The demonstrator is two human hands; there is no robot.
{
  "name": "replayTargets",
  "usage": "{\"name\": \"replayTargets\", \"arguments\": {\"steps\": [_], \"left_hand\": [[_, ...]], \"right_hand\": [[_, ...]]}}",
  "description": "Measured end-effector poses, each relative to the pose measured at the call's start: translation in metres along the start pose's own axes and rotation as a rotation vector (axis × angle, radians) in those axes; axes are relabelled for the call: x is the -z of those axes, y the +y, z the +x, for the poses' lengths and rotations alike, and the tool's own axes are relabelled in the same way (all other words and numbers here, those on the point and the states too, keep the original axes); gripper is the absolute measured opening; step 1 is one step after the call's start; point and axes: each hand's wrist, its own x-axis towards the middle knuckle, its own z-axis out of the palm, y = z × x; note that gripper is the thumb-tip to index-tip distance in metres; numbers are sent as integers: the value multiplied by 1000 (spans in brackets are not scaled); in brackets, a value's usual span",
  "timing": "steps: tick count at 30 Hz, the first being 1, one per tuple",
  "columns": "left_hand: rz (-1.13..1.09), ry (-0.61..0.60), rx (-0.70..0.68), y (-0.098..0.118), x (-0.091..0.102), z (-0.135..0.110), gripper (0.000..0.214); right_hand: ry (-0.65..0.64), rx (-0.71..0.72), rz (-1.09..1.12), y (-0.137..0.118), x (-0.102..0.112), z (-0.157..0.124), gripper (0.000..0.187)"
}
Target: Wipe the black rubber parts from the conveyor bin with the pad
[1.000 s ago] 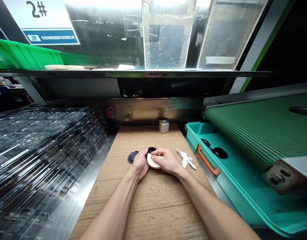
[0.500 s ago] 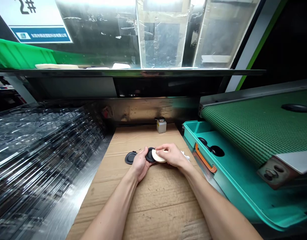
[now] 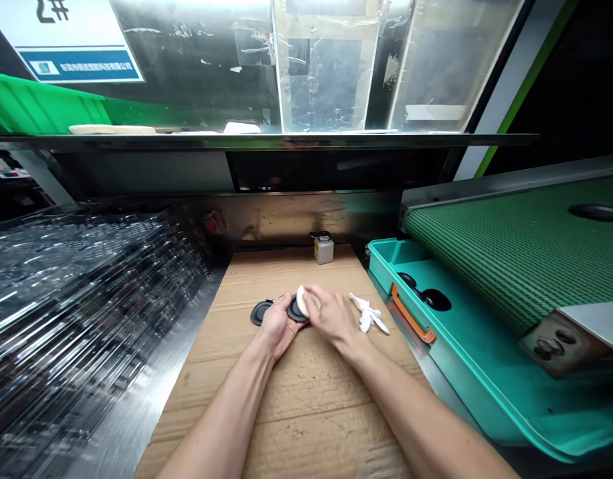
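On the cardboard sheet (image 3: 306, 412), your left hand (image 3: 277, 326) is closed around the edge of a black disc (image 3: 296, 310), and your right hand (image 3: 333, 318) grips a cream pad (image 3: 301, 301) pressed against it. Compared with the earlier frame, the pad now stands tilted up on its edge. A second black disc (image 3: 261, 312) lies just beside your left hand, a white cloth (image 3: 367, 313) lies right of your right hand, and a small bottle (image 3: 324, 251) stands farther ahead.

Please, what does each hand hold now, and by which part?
The left hand holds a black round disc by its edge. The right hand pinches a cream round pad by its rim, against the disc.
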Motion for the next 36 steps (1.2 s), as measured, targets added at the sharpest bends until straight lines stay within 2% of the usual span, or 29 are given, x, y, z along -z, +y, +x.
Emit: {"name": "replayTargets", "arguments": {"steps": [2, 5, 8, 12, 15, 18, 21, 25, 28, 32, 34, 36], "left_hand": [[24, 2, -18, -1, 1, 0, 18], [15, -7, -55, -4, 1, 2, 15], [16, 15, -50, -5, 2, 4, 16], [-5, 41, -58, -5, 2, 5, 16], [14, 63, -75, -5, 1, 4, 17], [6, 68, -89, -6, 0, 4, 17], [-6, 70, -93, -6, -1, 3, 17], [-68, 36, -35, -4, -2, 2, 20], [-56, 40, -54, -3, -1, 2, 21], [-60, 10, -15, -3, -2, 1, 23], [-54, 8, -17, -2, -3, -1, 23], [-42, 6, -11, 1, -3, -2, 23]], "right_hand": [[30, -22, -113, -3, -2, -1, 35], [3, 73, -174, -5, -4, -3, 34], [26, 32, -229, -4, -6, -5, 34], [4, 72, -247, -3, -8, -6, 31], [12, 30, -253, -3, -9, -7, 31], [7, 50, -243, -3, -11, -8, 29], [22, -16, -238, -6, -12, -9, 31], [-21, 10, -223, -13, -15, -11, 32], [-1, -92, -259, -17, -16, -11, 34], [-10, -37, -242, -14, -15, -9, 35], [25, -75, -211, -6, -13, -5, 35], [122, -175, -141, 6, -8, 2, 35]]}}
